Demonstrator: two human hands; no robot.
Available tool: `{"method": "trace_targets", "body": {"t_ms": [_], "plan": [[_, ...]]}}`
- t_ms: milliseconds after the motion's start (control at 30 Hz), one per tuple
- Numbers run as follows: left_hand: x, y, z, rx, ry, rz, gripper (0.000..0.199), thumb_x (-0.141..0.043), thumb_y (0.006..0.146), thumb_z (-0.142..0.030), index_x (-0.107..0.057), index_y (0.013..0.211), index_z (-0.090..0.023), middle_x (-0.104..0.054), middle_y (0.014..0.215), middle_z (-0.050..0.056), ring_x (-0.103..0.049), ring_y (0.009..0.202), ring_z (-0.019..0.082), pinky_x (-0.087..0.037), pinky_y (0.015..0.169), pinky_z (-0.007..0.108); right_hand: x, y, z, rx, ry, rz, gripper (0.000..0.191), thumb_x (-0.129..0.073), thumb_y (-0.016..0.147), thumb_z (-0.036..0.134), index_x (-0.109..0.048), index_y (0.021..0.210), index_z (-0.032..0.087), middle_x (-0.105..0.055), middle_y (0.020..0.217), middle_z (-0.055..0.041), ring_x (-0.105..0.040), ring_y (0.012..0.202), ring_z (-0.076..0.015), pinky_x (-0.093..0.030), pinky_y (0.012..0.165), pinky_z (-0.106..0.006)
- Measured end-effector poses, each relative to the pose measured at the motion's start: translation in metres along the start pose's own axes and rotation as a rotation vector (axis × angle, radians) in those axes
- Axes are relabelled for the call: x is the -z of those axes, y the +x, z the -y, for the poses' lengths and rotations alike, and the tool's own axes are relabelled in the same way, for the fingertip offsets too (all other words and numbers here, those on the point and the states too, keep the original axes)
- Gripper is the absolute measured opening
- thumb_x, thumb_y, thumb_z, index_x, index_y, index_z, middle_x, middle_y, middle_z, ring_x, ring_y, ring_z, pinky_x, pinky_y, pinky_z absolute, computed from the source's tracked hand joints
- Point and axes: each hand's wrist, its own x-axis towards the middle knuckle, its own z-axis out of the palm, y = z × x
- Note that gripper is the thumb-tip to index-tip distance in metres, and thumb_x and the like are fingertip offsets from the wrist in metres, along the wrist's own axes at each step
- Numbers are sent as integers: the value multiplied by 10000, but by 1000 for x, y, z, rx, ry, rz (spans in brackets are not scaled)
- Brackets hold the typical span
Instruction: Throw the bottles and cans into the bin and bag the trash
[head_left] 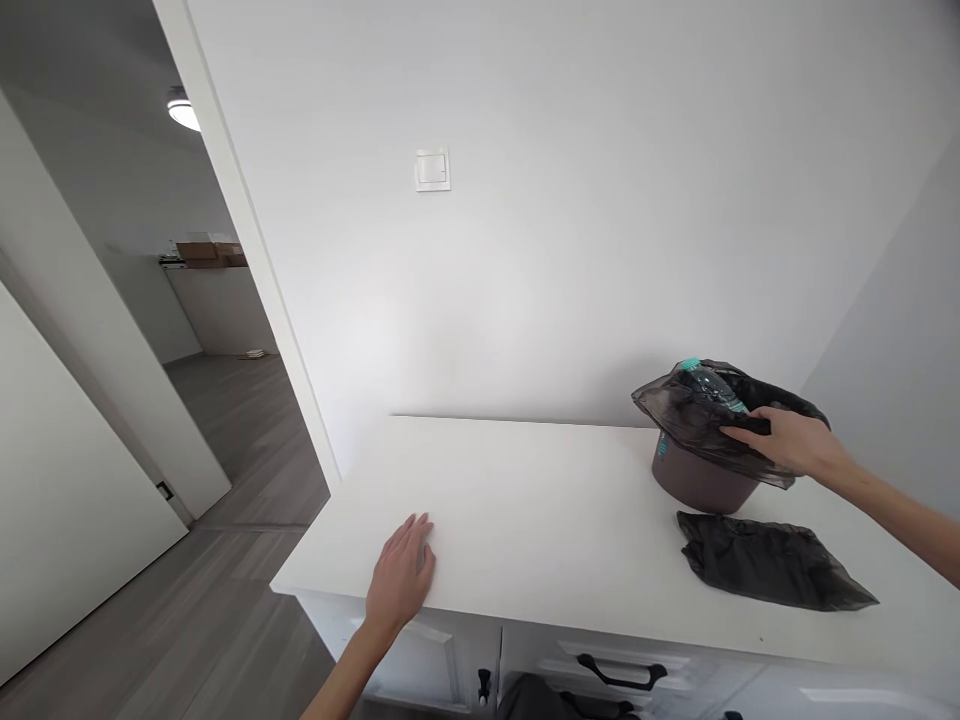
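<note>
A dark brownish bin point(701, 485) stands on the white cabinet top at the right, lined with a black plastic bag point(682, 415) folded over its rim. A clear bottle with a teal cap point(712, 385) leans inside the bag's opening. My right hand point(799, 440) pinches the edge of the bag at the front right of the rim, close to the bottle's lower end. In front of the bin lies a flattened black bag point(772, 562). My left hand point(401, 570) rests flat near the front left edge of the cabinet top, holding nothing.
The white cabinet top point(525, 500) meets a pale wall with a light switch point(433, 170). Black handles point(622, 672) show on the cabinet front. At the left, a doorway opens on a room with cardboard boxes point(210, 253), beside a white door point(67, 490).
</note>
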Motion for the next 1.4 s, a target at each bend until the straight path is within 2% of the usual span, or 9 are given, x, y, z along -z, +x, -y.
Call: {"method": "trace_targets", "body": {"t_ms": [133,400,533,667,733,800,1000,1200,1400], "plan": [[0,-3,0,10,-35,-5,384,-405,1000,-279,-616,1320,-257,-612,1483,31,-482,1451,259,-450,1173,502,12,-8,27,-149,102,187,748,-524,837,702,-658,1267,104,-712,750,-169,-673,745,-375,-465,666,-447],[1,-9,1,12,-56,-25,386,-415,980,-234,-641,1293,-250,-629,1463,42,-499,1439,250,-442,1183,496,22,-25,82,-81,141,345,701,-501,851,701,-624,1247,135,-616,523,-61,-692,689,-363,-475,676,-420],[2,-10,0,7,-54,-27,384,-409,978,-221,-640,1285,-246,-630,1461,39,-501,1437,245,-441,1184,491,20,-32,92,-12,203,346,615,-526,859,655,-608,1208,156,-707,638,-94,-711,741,-355,-488,641,-399],[3,-8,-2,2,-51,-21,385,-394,987,-230,-641,1281,-236,-630,1462,47,-500,1437,250,-441,1180,492,26,-46,88,152,249,228,547,-506,906,577,-564,1276,178,-765,1027,-145,-728,772,-293,-525,700,-385],[4,-6,-2,6,-54,-20,388,-400,987,-245,-640,1292,-245,-628,1464,41,-496,1441,254,-442,1179,495,31,-54,82,205,217,116,545,-482,928,566,-540,1334,205,-703,1245,-146,-724,786,-265,-535,718,-386],[4,-4,-1,13,-59,-19,391,-412,984,-264,-639,1303,-256,-625,1468,35,-492,1444,259,-443,1177,499,35,-60,74,220,188,52,558,-457,947,562,-515,1385,221,-653,1334,-141,-714,776,-251,-540,704,-388],[5,1,1,21,-44,-24,402,-412,980,-295,-635,1314,-274,-636,1455,20,-519,1422,265,-473,1154,499,32,-64,55,273,266,63,556,-438,969,635,-568,1346,248,-610,1399,-114,-691,752,-222,-563,720,-390],[10,5,-8,26,-3,-1,398,-386,987,-307,-630,1299,-266,-628,1464,20,-517,1423,262,-503,1119,470,26,-43,59,232,302,28,652,-401,946,767,-697,1149,222,-674,1161,-106,-683,831,-242,-547,748,-377],[10,10,-13,31,20,19,394,-378,987,-312,-630,1287,-274,-636,1455,15,-521,1421,261,-483,1139,481,17,-29,43,223,254,-45,756,-340,938,819,-728,1159,208,-669,1101,-111,-645,782,-232,-520,750,-395]]}}
